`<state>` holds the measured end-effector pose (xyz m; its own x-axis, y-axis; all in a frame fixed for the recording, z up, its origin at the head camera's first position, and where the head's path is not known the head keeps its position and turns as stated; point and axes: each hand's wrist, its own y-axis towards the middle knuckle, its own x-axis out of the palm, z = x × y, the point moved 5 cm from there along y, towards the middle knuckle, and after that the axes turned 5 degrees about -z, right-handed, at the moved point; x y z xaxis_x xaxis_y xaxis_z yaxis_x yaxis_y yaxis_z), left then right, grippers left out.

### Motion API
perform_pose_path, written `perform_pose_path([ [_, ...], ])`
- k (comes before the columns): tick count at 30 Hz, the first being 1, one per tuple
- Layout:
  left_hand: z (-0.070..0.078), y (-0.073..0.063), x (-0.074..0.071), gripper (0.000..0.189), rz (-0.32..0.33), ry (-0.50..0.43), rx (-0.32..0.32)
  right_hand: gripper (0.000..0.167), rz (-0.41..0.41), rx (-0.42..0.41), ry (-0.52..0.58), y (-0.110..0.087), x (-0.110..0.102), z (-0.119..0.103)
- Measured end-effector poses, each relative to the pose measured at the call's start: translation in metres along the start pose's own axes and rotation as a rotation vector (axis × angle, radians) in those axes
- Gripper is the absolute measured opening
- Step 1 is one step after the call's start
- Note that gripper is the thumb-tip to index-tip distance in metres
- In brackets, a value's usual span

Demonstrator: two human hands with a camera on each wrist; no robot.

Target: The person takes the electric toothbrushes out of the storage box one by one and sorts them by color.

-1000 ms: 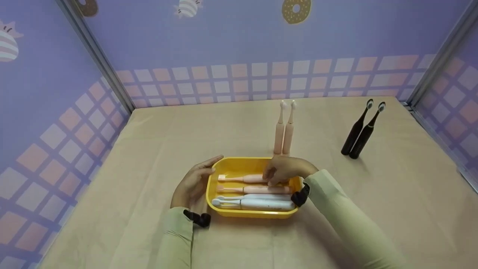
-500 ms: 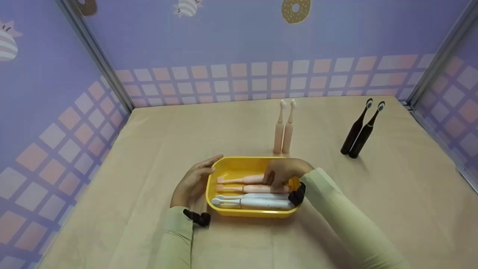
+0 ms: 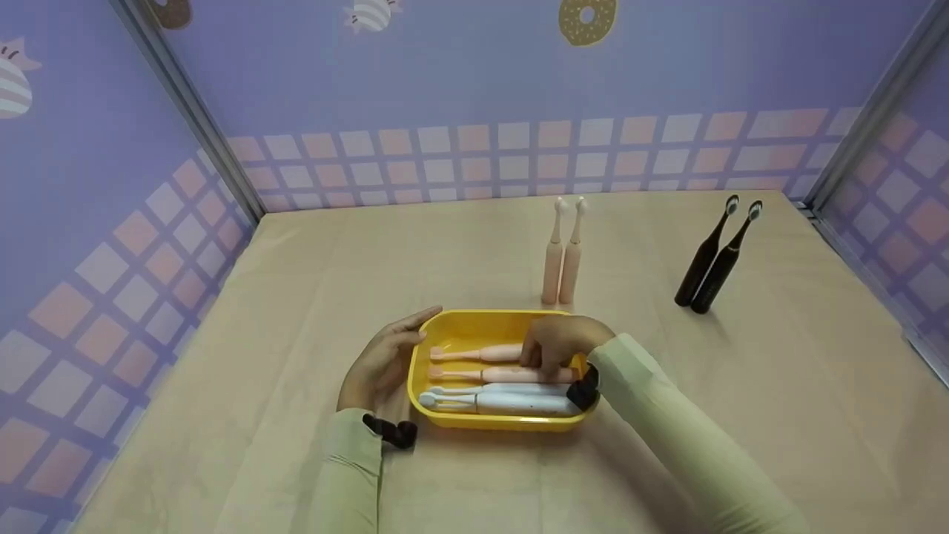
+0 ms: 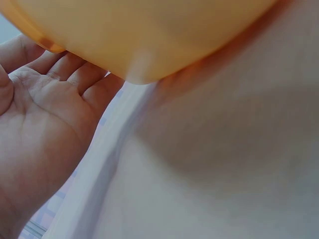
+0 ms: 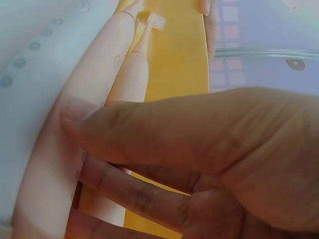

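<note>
A yellow tray (image 3: 511,422) holds two pink electric toothbrushes and two white ones, lying side by side with their heads to the left. My left hand (image 3: 379,365) holds the tray's left end, thumb at the rim and fingers along the outer wall (image 4: 149,45), which hides their tips. My right hand (image 3: 565,343) reaches inside and pinches the handle of the front pink toothbrush (image 3: 501,374), thumb (image 5: 82,112) on one side and fingers on the other. The rear pink toothbrush (image 3: 497,353) lies beyond it, its handle end hidden by the hand. Nearest me are the white toothbrushes (image 3: 523,404).
Two pale pink electric toothbrushes (image 3: 561,259) stand upright right behind the tray. Farther right are two black ones (image 3: 709,267), also standing. A beige cloth (image 3: 356,259) covers the table, with patterned walls (image 3: 474,89) at the back and sides.
The rear pink toothbrush has rolled, so its bristles have turned away from the head camera. My right hand has shifted slightly left inside the tray; my left hand has kept its place.
</note>
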<state>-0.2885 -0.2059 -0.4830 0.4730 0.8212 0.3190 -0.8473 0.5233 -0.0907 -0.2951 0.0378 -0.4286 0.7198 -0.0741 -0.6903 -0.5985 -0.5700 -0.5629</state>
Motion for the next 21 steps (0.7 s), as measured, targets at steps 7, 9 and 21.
perform_pose_path([
  [7, 0.0008, 0.0005, 0.0004, 0.054, -0.004, 0.001, 0.002, 0.044, 0.019, 0.023, -0.021, 0.0003, 0.0015, -0.0005],
  [9, 0.0007, 0.0005, 0.0003, 0.054, 0.001, 0.001, 0.004, 0.045, 0.024, 0.03, -0.027, 0.0005, 0.002, -0.0005],
  [21, -0.0001, 0.0017, -0.0008, 0.056, 0.011, 0.019, 0.005, 0.047, 0.013, -0.049, -0.104, 0.001, 0.002, -0.0033],
])
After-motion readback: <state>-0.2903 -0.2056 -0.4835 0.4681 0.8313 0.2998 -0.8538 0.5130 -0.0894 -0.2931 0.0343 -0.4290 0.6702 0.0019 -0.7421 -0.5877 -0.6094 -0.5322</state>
